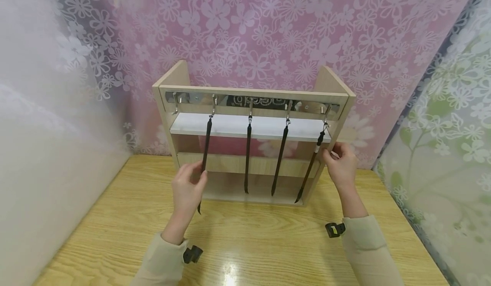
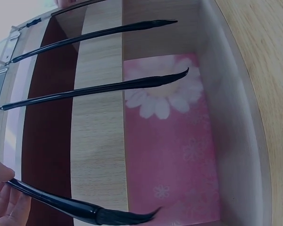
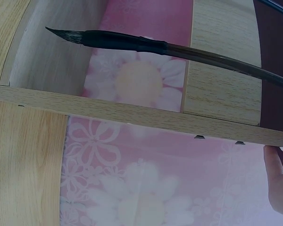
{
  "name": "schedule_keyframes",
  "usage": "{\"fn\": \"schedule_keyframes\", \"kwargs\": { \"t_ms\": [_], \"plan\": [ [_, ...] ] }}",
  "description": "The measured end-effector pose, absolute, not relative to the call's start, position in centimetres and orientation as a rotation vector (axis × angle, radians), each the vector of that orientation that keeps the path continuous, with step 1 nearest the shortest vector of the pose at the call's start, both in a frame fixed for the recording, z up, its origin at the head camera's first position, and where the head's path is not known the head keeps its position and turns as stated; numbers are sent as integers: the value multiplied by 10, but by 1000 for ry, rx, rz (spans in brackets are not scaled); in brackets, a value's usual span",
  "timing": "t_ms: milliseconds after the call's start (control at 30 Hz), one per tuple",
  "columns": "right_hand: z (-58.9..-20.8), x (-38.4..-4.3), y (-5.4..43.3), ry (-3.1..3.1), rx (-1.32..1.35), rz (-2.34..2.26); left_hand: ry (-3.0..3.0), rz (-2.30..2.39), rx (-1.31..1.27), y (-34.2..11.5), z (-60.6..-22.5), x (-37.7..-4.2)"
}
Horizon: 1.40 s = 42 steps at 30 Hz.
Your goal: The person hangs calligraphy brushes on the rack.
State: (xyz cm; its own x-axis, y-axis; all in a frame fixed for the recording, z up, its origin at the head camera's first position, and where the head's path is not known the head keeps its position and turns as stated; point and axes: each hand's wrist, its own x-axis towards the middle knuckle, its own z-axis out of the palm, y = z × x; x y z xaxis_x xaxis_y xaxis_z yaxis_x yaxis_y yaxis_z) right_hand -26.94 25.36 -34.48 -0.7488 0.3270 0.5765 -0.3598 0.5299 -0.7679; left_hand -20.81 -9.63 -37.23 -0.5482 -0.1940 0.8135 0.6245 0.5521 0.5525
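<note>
A dark calligraphy brush hangs by its loop from the second hook from the left on a small wooden shelf unit. My left hand pinches its handle between thumb and fingers; the tip, seen in the left wrist view, curves to a point. Three more brushes hang to the right: one in the middle, another beside it, and a browner-handled one on the last hook. At the unit's right side panel, my right hand grips the edge, thumb in front and fingers bent.
A metal hook strip runs across the unit's front, its leftmost hook bare. Behind it lies a white shelf board. The unit stands on a wood-grain table, with a pink flowered backdrop behind and pale walls either side.
</note>
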Motion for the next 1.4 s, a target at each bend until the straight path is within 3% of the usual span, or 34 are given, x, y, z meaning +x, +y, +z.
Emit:
{"fn": "schedule_keyframes", "kwargs": {
  "t_ms": [1400],
  "plan": [
    [-344,-269,253,-2054,33,1288,-1884,-1097,-361,-95,-376,-215]
  ]
}}
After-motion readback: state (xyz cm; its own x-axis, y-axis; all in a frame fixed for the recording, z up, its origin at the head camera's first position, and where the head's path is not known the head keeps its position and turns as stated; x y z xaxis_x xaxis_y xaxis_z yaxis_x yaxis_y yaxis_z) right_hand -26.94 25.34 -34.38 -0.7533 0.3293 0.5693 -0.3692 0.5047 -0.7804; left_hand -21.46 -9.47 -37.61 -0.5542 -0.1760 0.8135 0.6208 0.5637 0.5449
